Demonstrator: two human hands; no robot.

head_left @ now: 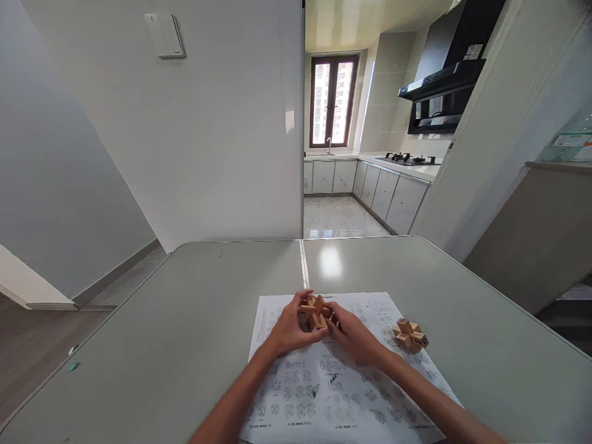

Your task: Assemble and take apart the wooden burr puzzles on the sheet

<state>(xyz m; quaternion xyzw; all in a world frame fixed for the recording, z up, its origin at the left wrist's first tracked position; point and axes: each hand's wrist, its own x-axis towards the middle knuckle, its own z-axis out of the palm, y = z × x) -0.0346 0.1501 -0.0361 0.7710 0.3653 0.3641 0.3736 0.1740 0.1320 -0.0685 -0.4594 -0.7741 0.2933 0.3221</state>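
My left hand (292,328) curls around a wooden burr puzzle (318,310) made of interlocking brown pieces, with the thumb along its near side. From the other side, the fingers of my right hand (356,336) pinch the same puzzle at its right edge. Both hands are closed on it, above the upper part of a printed instruction sheet (305,388). Some of the puzzle is hidden behind my fingers. A second wooden burr puzzle (410,335), lighter in colour and assembled, rests at the sheet's right edge, beyond my right forearm.
The sheet lies on a grey-green table (185,345) with a seam (304,265) running away from me. A white wall with a light switch (164,36) rises behind. To the right, a doorway shows a kitchen with white cabinets (383,188) and a black range hood (444,80).
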